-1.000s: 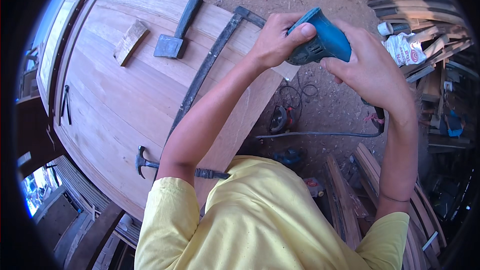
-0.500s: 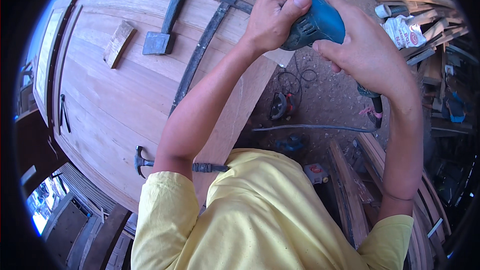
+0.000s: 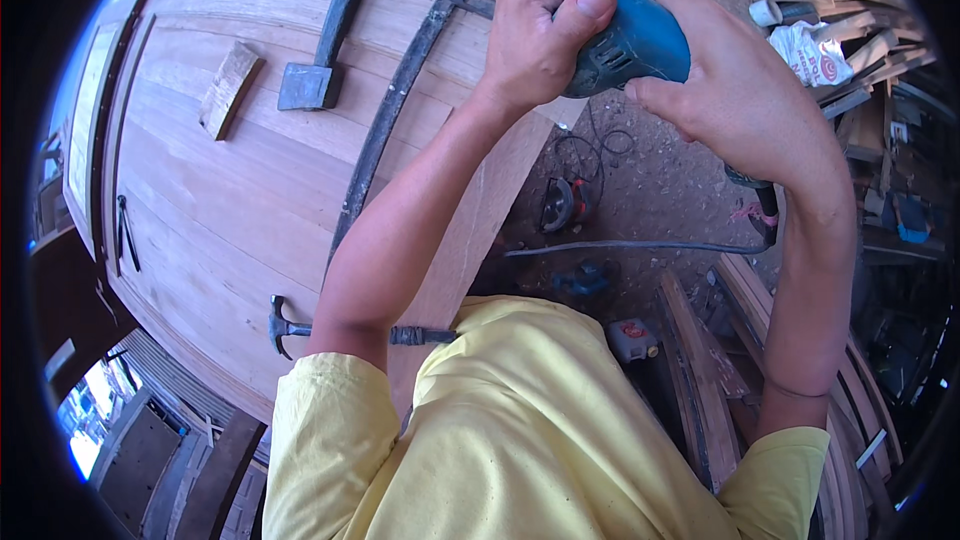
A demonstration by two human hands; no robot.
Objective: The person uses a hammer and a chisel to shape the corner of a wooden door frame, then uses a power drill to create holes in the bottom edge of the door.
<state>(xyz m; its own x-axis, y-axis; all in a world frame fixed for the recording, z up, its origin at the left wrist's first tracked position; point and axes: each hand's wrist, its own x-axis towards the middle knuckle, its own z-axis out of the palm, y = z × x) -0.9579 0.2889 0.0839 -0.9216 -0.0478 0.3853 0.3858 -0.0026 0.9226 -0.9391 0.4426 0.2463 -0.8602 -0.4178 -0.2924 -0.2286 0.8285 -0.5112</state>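
Observation:
A teal corded power tool (image 3: 640, 48) is held up above the far right corner of a broad wooden panel (image 3: 230, 215). My left hand (image 3: 535, 45) is closed on its left side, thumb on top. My right hand (image 3: 740, 90) wraps round the right side, and a dark cord end shows below that wrist. The tool's underside and exact kind are hidden. Beneath my left arm, a dark metal bar clamp (image 3: 390, 105) lies across the panel. A square-headed mallet (image 3: 308, 86) and a short wood block (image 3: 230, 90) rest farther left.
A claw hammer (image 3: 280, 326) lies near my left elbow, and a slim black two-legged tool (image 3: 124, 232) at the panel's left. On the dirt floor are a circular saw (image 3: 565, 205) and a cable (image 3: 630, 245). Timber (image 3: 700, 370) is stacked at right, near a white bag (image 3: 810, 55).
My right wrist and forearm have shifted slightly right, and the cord end has moved with them. Both hands keep hold of the power tool. The surrounding scene has shifted slightly in view.

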